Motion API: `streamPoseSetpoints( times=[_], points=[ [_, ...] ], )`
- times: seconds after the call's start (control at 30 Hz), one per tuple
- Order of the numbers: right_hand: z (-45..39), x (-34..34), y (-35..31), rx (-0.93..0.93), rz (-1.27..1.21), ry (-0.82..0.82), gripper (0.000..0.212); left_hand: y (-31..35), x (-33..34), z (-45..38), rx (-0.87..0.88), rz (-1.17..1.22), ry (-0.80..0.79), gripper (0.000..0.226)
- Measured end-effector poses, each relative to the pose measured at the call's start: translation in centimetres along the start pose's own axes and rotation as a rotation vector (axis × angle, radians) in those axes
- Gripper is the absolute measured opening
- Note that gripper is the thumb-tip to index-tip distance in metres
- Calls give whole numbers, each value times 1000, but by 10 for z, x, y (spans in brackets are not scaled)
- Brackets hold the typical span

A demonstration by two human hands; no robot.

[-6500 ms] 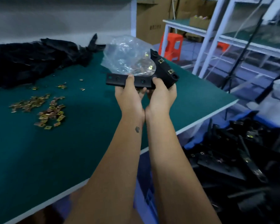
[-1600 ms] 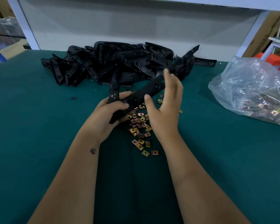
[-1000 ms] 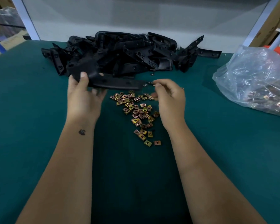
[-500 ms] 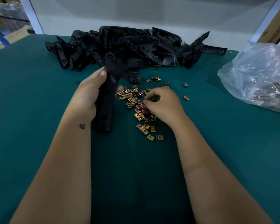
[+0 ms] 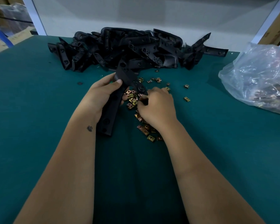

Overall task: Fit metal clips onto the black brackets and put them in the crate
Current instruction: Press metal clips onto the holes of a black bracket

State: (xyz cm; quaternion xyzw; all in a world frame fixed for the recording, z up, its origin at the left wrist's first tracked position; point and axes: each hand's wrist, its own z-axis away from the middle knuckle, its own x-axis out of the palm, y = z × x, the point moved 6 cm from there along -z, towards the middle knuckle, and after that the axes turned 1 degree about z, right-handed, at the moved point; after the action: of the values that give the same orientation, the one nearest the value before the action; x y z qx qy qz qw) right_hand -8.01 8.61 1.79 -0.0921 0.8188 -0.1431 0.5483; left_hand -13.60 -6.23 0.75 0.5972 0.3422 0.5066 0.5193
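L hand [image 5: 103, 92] grips a black bracket [image 5: 116, 101] round its middle, thumb over the top, fingers curled underneath; bracket runs from near the L wrist up & away, its far angled end w/ holes tilted toward the R hand [image 5: 157, 107]. R hand is knuckles-up over the clips [image 5: 132, 101], fingers curled down at the bracket's angled end; can't tell whether it's pinching a clip, fingertips hidden. Clips are small brass-coloured pieces scattered on the green surface [image 5: 39, 126] between & beyond the hands, a few strays off to the R [image 5: 186, 99]. Big pile of brackets [image 5: 129, 49] sits at the far edge of the surface against the white wall, just behind the held bracket. Clear plastic bag [image 5: 259, 78] w/ more clips inside lies at the R edge, well apart from the hands. Small dark tattoo on L wrist [image 5: 89, 128].
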Motion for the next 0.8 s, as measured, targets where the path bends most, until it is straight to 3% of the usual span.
streamPoseSetpoints(
  times=[0.23,0.43,0.6,0.7,0.8],
  points=[
    [-2,4,5,67,-224,-30,5,-1,-1,-1,-41,-59,21,27],
    [-1,-12,25,318,-909,187,21,3,3,3,-22,-19,-51,31],
    [-5,-6,28,406,-1475,118,29,11,17,8,124,-389,-217,42],
    [-7,-3,29,464,-1699,110,24,19,20,11,237,-614,-178,46],
    [-5,-4,32,479,-1763,131,20,22,15,16,293,-771,-70,52]
  ],
)
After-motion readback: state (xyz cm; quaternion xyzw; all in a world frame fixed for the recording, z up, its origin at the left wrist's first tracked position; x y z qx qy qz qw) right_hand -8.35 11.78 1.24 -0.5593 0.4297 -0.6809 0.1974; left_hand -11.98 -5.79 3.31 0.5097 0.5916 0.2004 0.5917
